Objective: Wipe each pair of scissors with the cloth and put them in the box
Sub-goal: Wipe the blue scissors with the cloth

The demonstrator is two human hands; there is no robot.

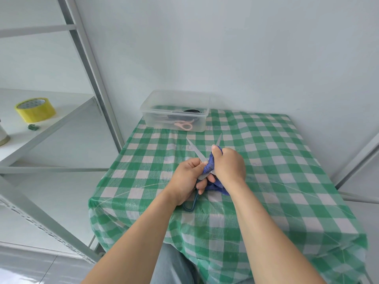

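left hand grips scissors, right hand cloth; box holds pink scissors.

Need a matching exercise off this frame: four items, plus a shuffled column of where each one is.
Column A
1. blue cloth
2. pink-handled scissors
3. yellow tape roll
4. dark-handled scissors

Column B
a. on the white shelf
b. gripped by the left hand, blades open
c. inside the clear plastic box
d. held by the right hand against one blade

Pairs: 1-d, 2-c, 3-a, 4-b
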